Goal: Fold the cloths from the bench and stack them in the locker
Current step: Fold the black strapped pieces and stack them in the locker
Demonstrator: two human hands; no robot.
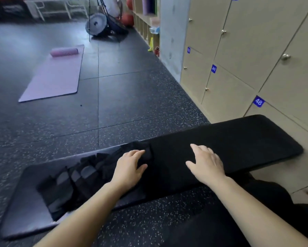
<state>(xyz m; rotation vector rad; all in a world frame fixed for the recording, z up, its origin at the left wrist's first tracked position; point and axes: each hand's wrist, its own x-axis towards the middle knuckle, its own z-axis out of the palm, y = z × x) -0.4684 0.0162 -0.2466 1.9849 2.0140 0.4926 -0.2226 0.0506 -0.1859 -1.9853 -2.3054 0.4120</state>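
A long black padded bench (256, 139) runs across the lower half of the view. On its left half lies a rumpled pile of black cloths (74, 182). A black cloth (169, 168) is spread flat over the bench's middle. My left hand (130, 166) lies on the left edge of this cloth, fingers slightly bent over a fold. My right hand (205, 162) rests flat on the cloth with fingers spread. The beige lockers (238, 56) stand along the right, and every door in view is shut.
Dark speckled rubber floor (122, 97) surrounds the bench. A purple yoga mat (56, 75) with a rolled end lies on the floor at left. Weight plates, balls and open wooden cubbies (146, 24) stand at the back. My dark-clothed leg (256, 220) is at the lower right.
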